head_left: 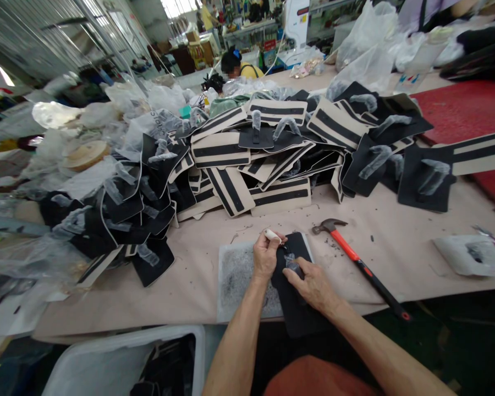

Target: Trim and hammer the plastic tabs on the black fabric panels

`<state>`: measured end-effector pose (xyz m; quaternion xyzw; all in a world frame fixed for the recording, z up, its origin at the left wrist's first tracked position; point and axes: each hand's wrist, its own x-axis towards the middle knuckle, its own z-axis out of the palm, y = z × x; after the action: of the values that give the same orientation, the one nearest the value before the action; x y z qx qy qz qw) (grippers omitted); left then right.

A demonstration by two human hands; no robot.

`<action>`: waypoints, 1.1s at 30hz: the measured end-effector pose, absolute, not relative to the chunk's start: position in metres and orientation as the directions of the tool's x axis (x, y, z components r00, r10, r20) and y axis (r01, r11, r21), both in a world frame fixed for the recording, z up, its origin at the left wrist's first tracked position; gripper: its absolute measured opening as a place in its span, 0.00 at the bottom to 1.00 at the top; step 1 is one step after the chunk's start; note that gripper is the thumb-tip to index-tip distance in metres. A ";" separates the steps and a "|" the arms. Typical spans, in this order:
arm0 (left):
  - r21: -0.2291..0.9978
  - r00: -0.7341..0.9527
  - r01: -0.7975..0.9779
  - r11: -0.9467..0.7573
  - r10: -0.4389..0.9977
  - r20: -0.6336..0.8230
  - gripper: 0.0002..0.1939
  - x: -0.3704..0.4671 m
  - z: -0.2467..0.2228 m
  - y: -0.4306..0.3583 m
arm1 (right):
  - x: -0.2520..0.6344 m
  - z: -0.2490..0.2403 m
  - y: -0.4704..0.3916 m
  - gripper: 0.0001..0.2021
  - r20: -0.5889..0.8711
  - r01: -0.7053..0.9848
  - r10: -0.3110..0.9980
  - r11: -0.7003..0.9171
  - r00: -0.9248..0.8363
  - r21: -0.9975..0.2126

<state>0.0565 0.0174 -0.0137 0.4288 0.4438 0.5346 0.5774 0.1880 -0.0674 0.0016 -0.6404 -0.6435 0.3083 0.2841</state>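
Note:
My left hand (267, 257) is closed around a small tool with a white handle (272, 236); its working end is too small to make out. It sits at the left edge of a black panel (293, 308) that overlaps a speckled pale board (239, 280) and the table's front edge. My right hand (311, 283) lies on the panel, thumb and fingers closed on the plastic-wrapped strap (291, 262) fixed to it. To the right of my hands, a claw hammer (350, 256) with a red and black handle rests on the table.
A large heap of similar panels (231, 190) fills the table's middle and left. Clear plastic bags (148, 99) lie behind. At right are a small bag (468, 254) and a red sheet (466, 113). A white bin (202, 357) stands below the front edge. A person (251, 70) sits beyond the heap.

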 end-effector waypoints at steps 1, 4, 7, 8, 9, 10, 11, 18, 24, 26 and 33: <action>0.972 0.037 -0.228 0.060 0.998 -0.053 0.17 0.057 -0.014 0.017 | 0.188 0.002 -0.067 0.16 -0.034 0.650 0.999 -0.020 -0.010 -0.760; 0.975 0.036 -0.213 0.060 0.998 -0.054 0.16 0.057 -0.016 0.017 | 0.187 0.002 -0.068 0.16 -0.047 0.661 0.999 -0.042 0.010 -0.749; 0.980 0.035 -0.193 0.053 0.998 -0.047 0.16 0.057 -0.017 0.018 | 0.186 0.001 -0.068 0.17 -0.050 0.684 0.999 -0.049 0.019 -0.727; 0.983 0.039 -0.180 0.048 0.998 -0.042 0.16 0.057 -0.018 0.018 | 0.186 0.001 -0.068 0.17 -0.048 0.688 0.999 -0.049 0.021 -0.724; 0.986 0.044 -0.161 0.041 0.998 -0.035 0.15 0.057 -0.018 0.018 | 0.186 0.001 -0.068 0.17 -0.046 0.689 0.999 -0.048 0.021 -0.724; 0.991 0.046 -0.132 0.030 0.999 -0.024 0.15 0.057 -0.018 0.017 | 0.186 0.001 -0.068 0.17 -0.044 0.687 0.999 -0.047 0.021 -0.725; 0.996 0.043 -0.091 0.012 0.999 -0.008 0.14 0.057 -0.019 0.017 | 0.186 0.001 -0.068 0.17 -0.044 0.686 0.999 -0.047 0.022 -0.726; 0.927 0.028 0.292 -0.236 0.971 0.238 0.07 0.062 -0.015 0.006 | 0.191 0.011 -0.071 0.20 -0.112 0.595 0.992 -0.060 -0.052 -0.801; 0.886 0.183 0.317 -0.337 0.939 0.292 0.06 0.062 -0.010 0.003 | 0.255 0.016 -0.073 0.20 0.122 0.754 0.979 -0.044 0.163 -0.655; 0.896 0.216 0.290 -0.336 0.935 0.281 0.06 0.061 -0.010 0.004 | 0.284 0.011 -0.070 0.18 0.123 0.881 0.965 -0.153 0.230 -0.448; 0.915 0.233 0.252 -0.315 0.937 0.259 0.05 0.061 -0.014 0.009 | 0.318 0.006 -0.059 0.02 -0.504 0.438 0.841 -0.535 0.195 -0.723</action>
<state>0.0609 0.0094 -0.0143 0.6816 0.4362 0.4395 0.3900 0.3180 -0.0594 0.0063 -0.7421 -0.4311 0.4653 0.2166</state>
